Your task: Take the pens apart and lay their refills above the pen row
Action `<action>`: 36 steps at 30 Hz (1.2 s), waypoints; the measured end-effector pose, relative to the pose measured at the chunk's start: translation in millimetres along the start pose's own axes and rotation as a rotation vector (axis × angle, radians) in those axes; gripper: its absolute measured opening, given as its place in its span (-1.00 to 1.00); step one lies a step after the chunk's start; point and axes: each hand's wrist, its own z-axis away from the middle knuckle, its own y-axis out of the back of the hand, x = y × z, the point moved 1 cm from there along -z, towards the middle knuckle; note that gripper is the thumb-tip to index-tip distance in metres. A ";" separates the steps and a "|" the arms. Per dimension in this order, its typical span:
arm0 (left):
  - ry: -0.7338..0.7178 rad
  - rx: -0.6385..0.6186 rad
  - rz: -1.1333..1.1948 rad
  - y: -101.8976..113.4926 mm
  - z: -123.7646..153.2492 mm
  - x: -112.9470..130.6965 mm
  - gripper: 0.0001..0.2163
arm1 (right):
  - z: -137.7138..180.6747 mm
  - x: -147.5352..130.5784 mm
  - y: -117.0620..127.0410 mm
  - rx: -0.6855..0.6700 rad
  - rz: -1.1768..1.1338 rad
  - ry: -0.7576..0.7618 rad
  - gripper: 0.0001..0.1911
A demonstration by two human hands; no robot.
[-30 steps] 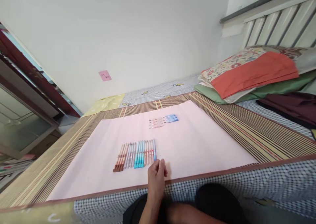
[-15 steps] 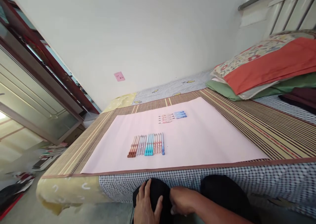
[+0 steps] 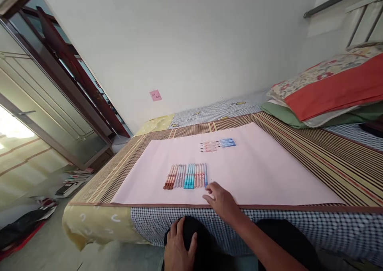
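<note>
My left hand (image 3: 179,245) lies flat on my dark-clad knee (image 3: 191,227), fingers stretched and thumb spread. Over the front edge of the pink sheet (image 3: 263,175) is my right hand (image 3: 220,200), thumb and forefinger apart with nothing seen between them. Its fingertips are close beside the lower end of a blue pen (image 3: 205,174); I cannot tell if they touch it. That pen ends a row of several pens: brown ones (image 3: 170,177), pale grey ones (image 3: 180,176), turquoise ones (image 3: 189,176) and pinkish ones (image 3: 198,175).
Farther back on the sheet lie several pale pink pen parts (image 3: 208,146) with dark tips and several blue ones (image 3: 226,142). A striped mat (image 3: 131,165) covers the bed beneath. Pillows (image 3: 332,91) are stacked at the right. A pink note (image 3: 155,95) is on the wall.
My right hand has risen from between my knees to the sheet's front edge, near the blue pen, and its fingers have parted. My left hand stays on the knee. The view has shifted slightly left.
</note>
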 end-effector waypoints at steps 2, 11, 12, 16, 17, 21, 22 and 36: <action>0.002 -0.002 0.017 0.1 0.2 -9.2 -0.50 | -20.0 5.2 -1.9 0.037 0.109 -0.038 -0.87; 0.027 0.059 0.129 -1.5 1.6 -54.8 -0.50 | -36.0 24.6 -21.7 0.015 0.389 -0.136 -0.84; 0.026 0.053 0.143 -0.1 0.6 -57.0 -0.51 | -35.4 24.4 -22.6 0.002 0.407 -0.128 -0.86; 0.022 0.058 0.166 3.0 -2.7 -58.7 -0.55 | -35.1 22.5 -23.5 -0.001 0.417 -0.108 -0.94; 0.019 0.061 0.166 2.8 -3.1 -58.2 -0.55 | -35.5 22.7 -22.9 0.009 0.404 -0.111 -0.94; 0.006 0.075 0.167 1.1 -3.6 -57.5 -0.56 | -40.3 32.4 -11.0 0.108 0.261 -0.184 -0.91; 0.010 0.077 0.169 1.2 -3.5 -57.8 -0.56 | -42.2 38.1 -5.2 0.144 0.202 -0.222 -0.91; 0.010 0.061 0.083 -29.8 9.5 7.4 -0.52 | -53.9 117.7 65.8 0.872 -0.682 -0.481 -0.68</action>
